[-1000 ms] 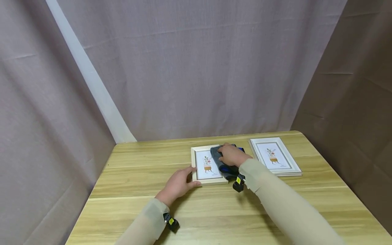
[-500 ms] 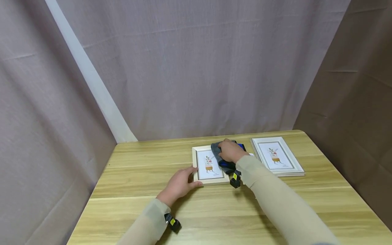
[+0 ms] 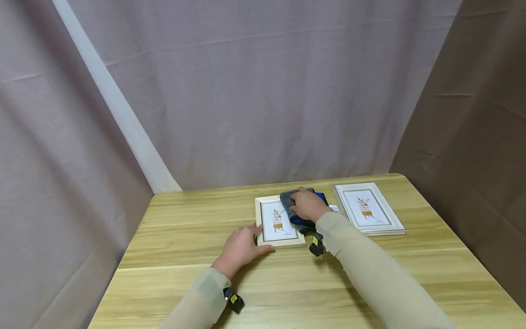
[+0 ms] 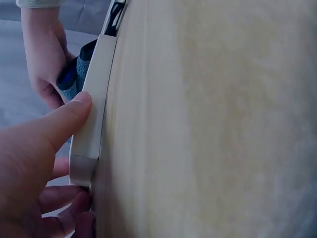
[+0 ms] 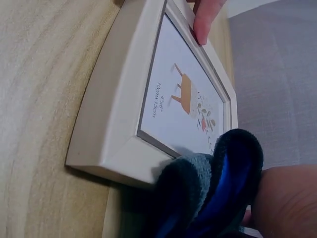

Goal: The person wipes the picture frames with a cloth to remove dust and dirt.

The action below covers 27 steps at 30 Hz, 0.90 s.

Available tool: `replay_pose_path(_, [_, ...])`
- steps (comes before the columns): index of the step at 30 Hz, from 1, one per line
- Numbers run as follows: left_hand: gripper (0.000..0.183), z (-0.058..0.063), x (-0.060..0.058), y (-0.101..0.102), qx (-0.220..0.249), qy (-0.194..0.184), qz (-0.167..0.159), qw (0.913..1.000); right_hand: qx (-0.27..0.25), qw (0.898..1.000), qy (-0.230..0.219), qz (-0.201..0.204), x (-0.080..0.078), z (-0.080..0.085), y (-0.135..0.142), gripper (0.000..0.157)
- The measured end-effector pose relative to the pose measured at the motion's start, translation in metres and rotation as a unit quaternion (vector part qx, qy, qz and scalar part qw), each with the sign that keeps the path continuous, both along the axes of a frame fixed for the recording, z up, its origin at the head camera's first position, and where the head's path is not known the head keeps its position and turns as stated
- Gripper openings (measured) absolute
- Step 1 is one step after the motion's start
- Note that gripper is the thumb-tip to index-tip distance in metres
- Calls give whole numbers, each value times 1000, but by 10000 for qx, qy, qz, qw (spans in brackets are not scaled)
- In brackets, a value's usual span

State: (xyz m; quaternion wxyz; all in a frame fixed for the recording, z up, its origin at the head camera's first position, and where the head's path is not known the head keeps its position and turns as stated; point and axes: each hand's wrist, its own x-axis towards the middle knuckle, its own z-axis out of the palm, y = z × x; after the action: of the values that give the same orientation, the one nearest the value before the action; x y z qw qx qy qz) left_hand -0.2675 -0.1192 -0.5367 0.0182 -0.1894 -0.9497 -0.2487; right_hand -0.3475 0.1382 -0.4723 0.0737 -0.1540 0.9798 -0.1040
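Observation:
A cream picture frame (image 3: 281, 244) with a printed flower-vase picture lies face up on the table. At its near left corner my left hand (image 3: 239, 247) grips it. The thumb (image 4: 74, 111) presses the near side, while the fingers go round the left side, one fingertip resting on the top in the right wrist view. My right hand (image 3: 309, 204) holds a folded grey cloth (image 3: 286, 204) with dark, blue-faced folds on the frame's right border. In the right wrist view the cloth (image 5: 198, 173) overlaps the frame's corner and part of its picture; my right fingertips are largely hidden.
White picture frames (image 3: 398, 229), stacked, lie to the right behind my right forearm; the top one bears a similar picture. The wooden table (image 3: 197, 219) ends at a grey curtain (image 3: 246, 114), with a brown curtain (image 3: 472, 160) along the right.
My right hand and the cloth have shifted slightly up and left along the frame's right side. My left hand keeps its grip on the corner. The whole head view sways slightly.

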Motion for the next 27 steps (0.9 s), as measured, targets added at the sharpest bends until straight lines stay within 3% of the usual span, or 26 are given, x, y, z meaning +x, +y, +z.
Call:
replay_pose_path(14, [82,3,-1,-4,-75,148,182,9997,85,9995,216,211,1,-8,-3,44])
replay_pose_path(23, [84,1,-5,-1,-214,119,172,9996,19,9979,424,499,15,-12,5,41])
replay_pose_path(27, [84,2,-6,0,-237,143,196,9994,-186,9979,291,549,25,-11,9,42])
